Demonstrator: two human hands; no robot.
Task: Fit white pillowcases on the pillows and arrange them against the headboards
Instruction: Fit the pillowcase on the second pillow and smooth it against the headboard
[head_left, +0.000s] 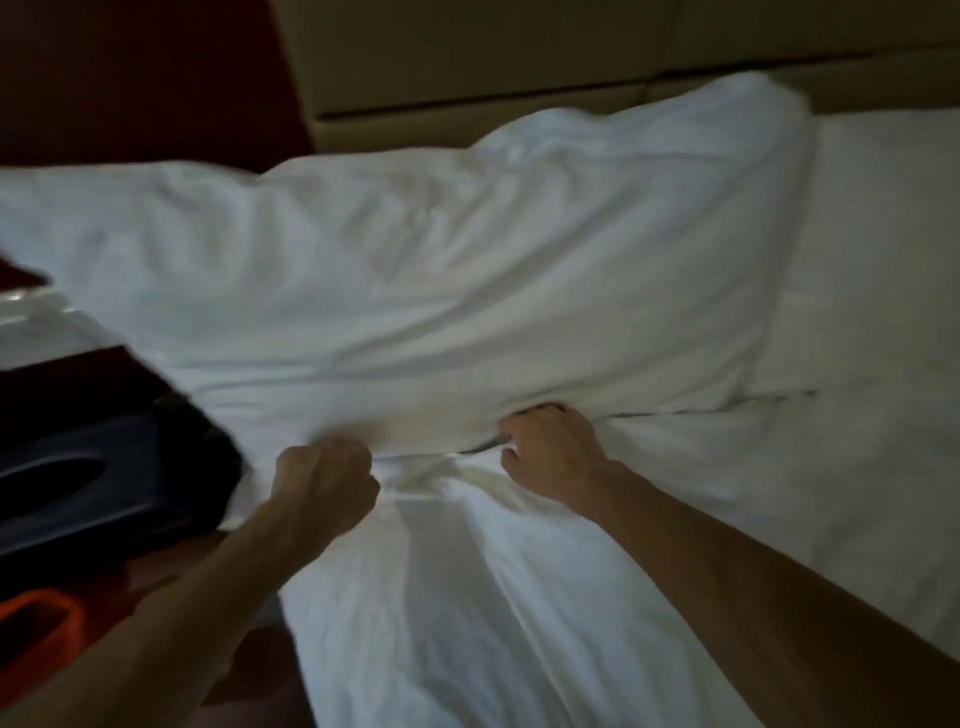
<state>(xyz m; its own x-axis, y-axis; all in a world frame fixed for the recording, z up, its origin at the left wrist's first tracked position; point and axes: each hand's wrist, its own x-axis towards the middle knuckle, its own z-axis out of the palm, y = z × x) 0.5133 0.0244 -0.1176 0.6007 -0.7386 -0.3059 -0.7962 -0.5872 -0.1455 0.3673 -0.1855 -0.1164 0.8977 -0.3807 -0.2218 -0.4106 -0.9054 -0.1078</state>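
Just beyond the hands, the pillow (467, 291) is lying across the bed (872, 364), apparently mostly cased, while the left hand (324, 483) and right hand (550, 452) are both clenching pillowcase (421, 436) fabric at its near edge; tucking and headboard (519, 78) placement are remaining.

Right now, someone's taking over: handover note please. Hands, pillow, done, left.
Left hand: fist grips pillowcase cloth at the pillow's near edge.
Right hand: fingers curled into the same edge, beside it.
Pillow lies flat on the bed, far corner by the headboard, not propped.
Done: pillow looks fully cased.
Left: tidy the opening, stand it against the headboard; other pillows out of view.
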